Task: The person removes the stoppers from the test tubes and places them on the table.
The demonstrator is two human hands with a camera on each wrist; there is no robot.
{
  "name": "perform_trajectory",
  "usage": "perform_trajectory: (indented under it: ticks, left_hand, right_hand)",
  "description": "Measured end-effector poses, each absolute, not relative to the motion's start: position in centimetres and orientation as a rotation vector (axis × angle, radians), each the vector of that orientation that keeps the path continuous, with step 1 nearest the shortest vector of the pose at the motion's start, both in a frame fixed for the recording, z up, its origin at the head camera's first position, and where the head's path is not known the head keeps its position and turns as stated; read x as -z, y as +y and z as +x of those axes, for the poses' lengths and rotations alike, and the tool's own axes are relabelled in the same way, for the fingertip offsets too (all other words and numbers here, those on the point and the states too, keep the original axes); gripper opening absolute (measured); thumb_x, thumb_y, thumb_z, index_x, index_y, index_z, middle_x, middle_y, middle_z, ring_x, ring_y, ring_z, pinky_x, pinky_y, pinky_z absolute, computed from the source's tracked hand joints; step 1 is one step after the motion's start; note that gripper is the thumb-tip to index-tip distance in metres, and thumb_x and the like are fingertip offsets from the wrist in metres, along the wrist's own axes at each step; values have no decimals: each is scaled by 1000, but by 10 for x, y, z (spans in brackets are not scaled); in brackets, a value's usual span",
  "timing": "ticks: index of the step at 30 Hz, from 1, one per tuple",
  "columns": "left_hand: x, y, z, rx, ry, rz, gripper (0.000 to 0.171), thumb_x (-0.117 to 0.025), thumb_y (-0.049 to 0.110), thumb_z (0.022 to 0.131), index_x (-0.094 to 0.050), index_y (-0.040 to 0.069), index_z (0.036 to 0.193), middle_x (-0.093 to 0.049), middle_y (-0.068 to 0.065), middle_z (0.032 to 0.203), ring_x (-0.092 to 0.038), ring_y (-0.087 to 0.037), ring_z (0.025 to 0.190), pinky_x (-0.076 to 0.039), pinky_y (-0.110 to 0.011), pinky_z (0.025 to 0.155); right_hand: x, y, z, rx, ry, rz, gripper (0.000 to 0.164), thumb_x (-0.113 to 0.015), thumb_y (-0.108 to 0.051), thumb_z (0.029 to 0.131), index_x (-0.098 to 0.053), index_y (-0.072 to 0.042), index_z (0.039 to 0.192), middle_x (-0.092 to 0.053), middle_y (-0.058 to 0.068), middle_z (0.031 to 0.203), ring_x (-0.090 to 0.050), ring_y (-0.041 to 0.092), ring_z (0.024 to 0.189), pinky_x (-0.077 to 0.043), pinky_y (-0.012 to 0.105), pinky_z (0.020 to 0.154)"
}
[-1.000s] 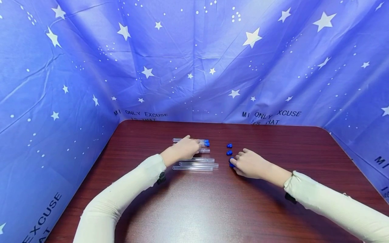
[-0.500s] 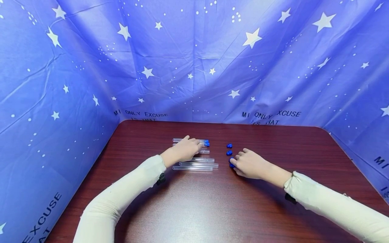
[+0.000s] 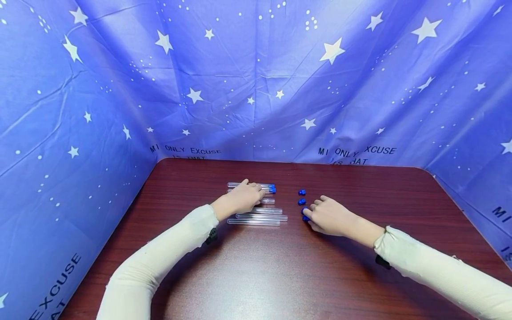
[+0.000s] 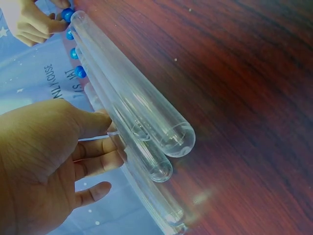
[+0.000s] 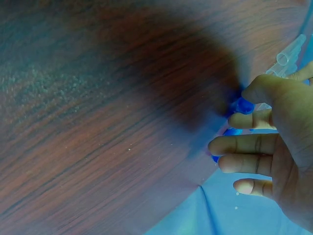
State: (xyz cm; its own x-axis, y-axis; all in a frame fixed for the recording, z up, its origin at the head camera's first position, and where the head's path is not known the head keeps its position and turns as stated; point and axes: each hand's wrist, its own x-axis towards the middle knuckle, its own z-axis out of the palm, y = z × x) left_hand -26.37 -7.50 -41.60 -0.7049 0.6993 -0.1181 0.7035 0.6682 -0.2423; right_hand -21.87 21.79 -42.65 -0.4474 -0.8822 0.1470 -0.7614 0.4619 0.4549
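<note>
My left hand [image 3: 242,198] reaches over a row of clear test tubes. Its thumb and forefinger pinch an uncapped test tube [image 3: 269,201], whose open end points right. Behind it lie two tubes with blue caps [image 3: 272,190], partly covered by the hand. Three uncapped tubes [image 3: 260,218] rest in front, their rounded ends large in the left wrist view. To the right, my right hand [image 3: 330,216] pinches a blue cap [image 5: 244,105] between thumb and forefinger, low at the tabletop. Its other fingers [image 5: 244,164] are spread loosely.
More blue caps [image 3: 302,202] stand in a line just beyond the right hand's fingertips. The dark red wooden table [image 3: 256,275] has rounded far corners. A blue star-patterned cloth [image 3: 256,89] hangs around its back and sides.
The tube under my left hand has shifted slightly left and toward me. The right hand stays where it was, at the cap.
</note>
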Motion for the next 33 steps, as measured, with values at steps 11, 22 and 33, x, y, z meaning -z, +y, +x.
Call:
perform_trajectory:
  ticks: [11, 22, 33]
  left_hand:
    - [417, -75, -264, 379, 2859, 1195, 35, -58, 29, 104, -62, 10, 134, -66, -7, 135, -59, -27, 133, -40, -54, 116]
    - [417, -75, -265, 341, 2843, 1147, 38, -59, 32, 103, -62, 11, 134, -65, -9, 137, -56, -28, 136, -38, -55, 117]
    - [412, -77, -263, 302, 2849, 1157, 36, -60, 36, 102, -64, 11, 128, -68, -6, 132, -61, -27, 128, -44, -50, 109]
  right_hand:
    - [427, 218, -219, 460, -2351, 1377, 27, -77, -30, 83, -59, -12, 82, -59, 0, 67, -54, 20, 62, -38, 33, 61]
    - [428, 218, -222, 451, -2346, 1378, 27, -77, -31, 83, -59, -12, 82, -60, 0, 67, -56, 20, 62, -38, 33, 61]
    - [428, 218, -222, 446, -2341, 1387, 27, -77, -31, 83, -59, -12, 83, -60, 0, 67, -56, 20, 62, -40, 34, 62]
